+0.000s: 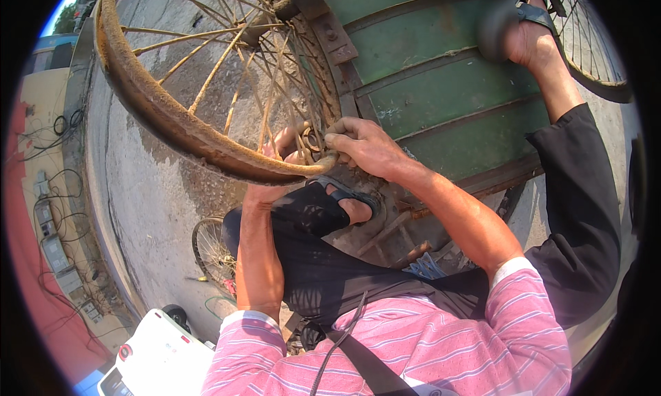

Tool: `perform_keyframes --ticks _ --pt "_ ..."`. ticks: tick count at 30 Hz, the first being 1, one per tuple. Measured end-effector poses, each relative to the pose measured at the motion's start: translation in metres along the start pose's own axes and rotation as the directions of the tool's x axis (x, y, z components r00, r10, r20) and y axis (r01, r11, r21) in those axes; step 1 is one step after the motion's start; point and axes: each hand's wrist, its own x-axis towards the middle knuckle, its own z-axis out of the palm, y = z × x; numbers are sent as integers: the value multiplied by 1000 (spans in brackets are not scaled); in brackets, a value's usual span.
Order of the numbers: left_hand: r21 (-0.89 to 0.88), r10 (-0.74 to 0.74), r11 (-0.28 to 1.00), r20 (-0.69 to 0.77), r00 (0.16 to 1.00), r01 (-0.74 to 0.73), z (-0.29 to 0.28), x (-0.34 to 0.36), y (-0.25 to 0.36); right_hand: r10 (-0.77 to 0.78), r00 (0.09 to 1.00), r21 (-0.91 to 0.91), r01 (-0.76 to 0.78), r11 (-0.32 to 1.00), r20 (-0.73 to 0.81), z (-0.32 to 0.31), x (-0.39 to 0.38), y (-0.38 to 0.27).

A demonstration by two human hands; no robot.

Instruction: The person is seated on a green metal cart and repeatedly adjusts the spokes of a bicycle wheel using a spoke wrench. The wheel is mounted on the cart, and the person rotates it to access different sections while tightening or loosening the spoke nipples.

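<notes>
A rusty spoked wheel [147,118] hangs over the top left and middle of the picture. My left hand [285,145] is behind its spokes at the lower part of the wheel, fingers curled and partly hidden. My right hand [354,143] grips at the same place from the right, thumb and fingers closed around the rim's area beside a small metal ring [311,138]. Exactly what each fingertip holds is hard to make out. A dark metal bar with bolts [323,34] runs alongside the wheel, against a green ribbed metal panel [441,79].
My sandalled right foot [535,45] rests up on the panel beside another wheel [592,45]; my left foot [354,206] is below my hands. A smaller wheel [215,251] lies at lower left, near a white object [155,355]. Cables [58,210] run along the left edge.
</notes>
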Motion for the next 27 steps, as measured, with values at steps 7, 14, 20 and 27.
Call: perform_keyframes --ticks 7,14,20,27 --pt "-34 -111 994 -183 977 107 4 4 -8 -217 972 -46 214 976 -90 12 5 -11" --pt "143 -139 978 -87 986 150 -8 2 -15 -158 976 36 165 986 -150 21 1 -10" --pt "148 -135 978 -91 987 148 -6 -1 -3 -120 976 45 130 990 -182 24 2 -10" --pt "91 -99 991 -34 995 101 4 -1 6 -104 983 16 108 994 -153 24 1 -14"
